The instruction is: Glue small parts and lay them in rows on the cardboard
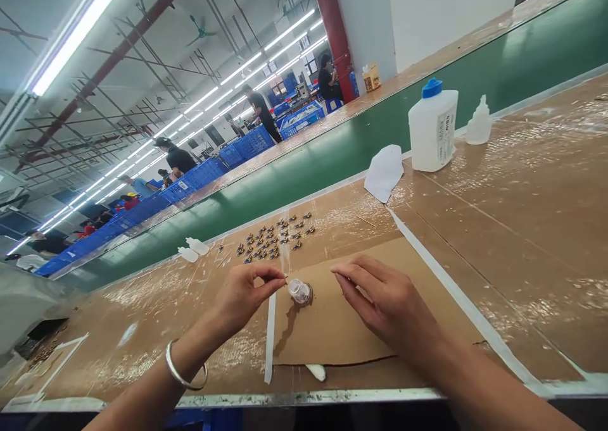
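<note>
My left hand (253,292), with a silver bangle (177,369) on its wrist, is closed in a pinch. A tiny dark piece (286,280) shows at its fingertips; its kind is too small to make out. Just right of those fingertips, a small clear cup (300,291) stands on a cardboard sheet (351,330). My right hand (375,288) hovers over the cardboard on the cup's other side, thumb and fingertips together; whatever they may hold is hidden. Beyond both hands, many small brass-and-dark parts (273,240) lie in loose rows on the brown-covered table.
A white jug with a blue cap (433,127), a small dropper bottle (479,124) and a white paper piece (384,173) are at the back right. Two small white bottles (194,249) lie at the left. A green conveyor belt (332,146) runs behind; people work beyond it.
</note>
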